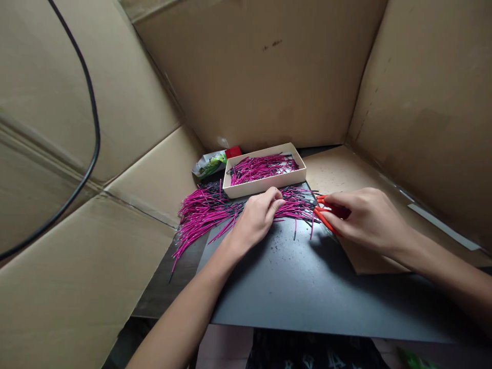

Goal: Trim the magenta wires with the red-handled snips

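Observation:
My right hand (369, 218) is closed round the red-orange handles of a pair of pliers (325, 214). Their dark jaws point left, into a heap of thin magenta strands with black ends (294, 205). Just left of the jaws, my left hand (258, 212) is pinched shut over the same heap. Whatever its fingertips hold, if anything, is too small to make out. More of these strands (202, 210) lie fanned out to the left of that hand. Behind both hands, a cream open box (265, 185) holds many magenta strands lying loosely.
A green, white and red packet (211, 163) lies left of the box. Tall cardboard walls (261, 77) close in the grey work surface (277, 287). Flat cardboard (334, 174) lies at right, and a black cable (92, 102) hangs at left.

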A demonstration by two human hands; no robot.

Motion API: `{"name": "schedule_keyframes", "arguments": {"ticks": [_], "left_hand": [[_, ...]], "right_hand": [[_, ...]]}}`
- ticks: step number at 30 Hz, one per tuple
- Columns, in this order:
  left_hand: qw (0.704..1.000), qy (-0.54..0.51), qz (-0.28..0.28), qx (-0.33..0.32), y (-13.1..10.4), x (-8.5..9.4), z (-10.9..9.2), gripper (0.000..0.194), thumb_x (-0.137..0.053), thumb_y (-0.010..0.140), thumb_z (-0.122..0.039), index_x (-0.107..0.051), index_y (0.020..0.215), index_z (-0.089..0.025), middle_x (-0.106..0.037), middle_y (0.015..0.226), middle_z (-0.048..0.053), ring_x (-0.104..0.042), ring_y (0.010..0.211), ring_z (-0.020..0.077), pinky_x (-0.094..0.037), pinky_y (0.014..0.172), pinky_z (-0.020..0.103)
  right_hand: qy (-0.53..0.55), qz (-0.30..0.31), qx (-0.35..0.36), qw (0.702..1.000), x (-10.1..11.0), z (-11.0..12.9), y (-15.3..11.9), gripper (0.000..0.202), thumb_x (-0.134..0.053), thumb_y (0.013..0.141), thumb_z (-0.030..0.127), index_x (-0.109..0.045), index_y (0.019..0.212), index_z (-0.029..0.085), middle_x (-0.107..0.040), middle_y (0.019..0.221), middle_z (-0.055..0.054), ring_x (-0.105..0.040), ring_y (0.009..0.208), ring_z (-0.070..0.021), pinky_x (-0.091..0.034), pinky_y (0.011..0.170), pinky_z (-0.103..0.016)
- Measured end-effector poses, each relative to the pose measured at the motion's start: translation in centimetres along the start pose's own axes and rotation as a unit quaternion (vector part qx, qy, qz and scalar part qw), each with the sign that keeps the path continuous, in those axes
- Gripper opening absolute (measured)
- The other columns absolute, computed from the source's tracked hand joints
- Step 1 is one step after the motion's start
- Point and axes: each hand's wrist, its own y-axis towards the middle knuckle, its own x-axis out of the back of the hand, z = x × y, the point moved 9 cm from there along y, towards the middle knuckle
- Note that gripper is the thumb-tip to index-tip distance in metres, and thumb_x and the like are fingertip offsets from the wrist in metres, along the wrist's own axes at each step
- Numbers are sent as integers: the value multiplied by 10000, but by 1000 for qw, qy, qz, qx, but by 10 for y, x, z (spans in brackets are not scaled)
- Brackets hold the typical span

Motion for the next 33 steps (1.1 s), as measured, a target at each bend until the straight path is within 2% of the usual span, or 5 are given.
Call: {"name": "schedule_keyframes", "arguments": {"ticks": [5, 10, 15, 23, 33], "left_hand": [[999, -17, -20, -27, -2, 6, -8, 200, -432, 972, -278, -602, 977, -174, -665, 823, 27, -578, 684, 122, -441, 671, 256], [997, -1, -46, -55, -4, 11, -15, 165, -483, 940, -222, -625, 887, -158, -674, 806, 49, -612, 725, 145, -469, 693, 270], [999, -26, -32, -34, -3, 7, -12, 180, -477, 937, -231, -613, 846, -155, -647, 703, 31, -617, 664, 141, -482, 638, 256], [991, -129, -22, 4, -6, 5, -8, 186, -455, 961, -309, -590, 978, -183, -564, 571, -40, -571, 459, 86, -475, 522, 214], [974, -221, -30, 35, -8, 3, -7, 151, -541, 910, -255, -647, 909, -147, -629, 579, -6, -561, 399, 80, -474, 425, 198]], "right_hand": [[1, -4, 0, 1000, 1, 1, 1, 271, -542, 852, 384, -728, 847, 187, -638, 613, -36, -516, 528, -133, -317, 519, -274], [14, -7, 4, 1000, 2, 2, 0, 252, -549, 842, 373, -712, 782, 190, -604, 578, -22, -477, 511, -124, -301, 515, -274], [28, -18, 10, 999, 5, 3, -1, 225, -557, 825, 346, -691, 731, 191, -574, 551, -10, -452, 500, -117, -293, 509, -270], [46, -15, 27, 998, 4, 8, -1, 191, -564, 819, 317, -700, 772, 190, -577, 559, -8, -445, 503, -115, -295, 510, -269], [71, -33, 53, 996, 9, 13, -4, 170, -568, 818, 298, -701, 825, 192, -568, 556, 12, -433, 501, -105, -294, 510, -261]]}}
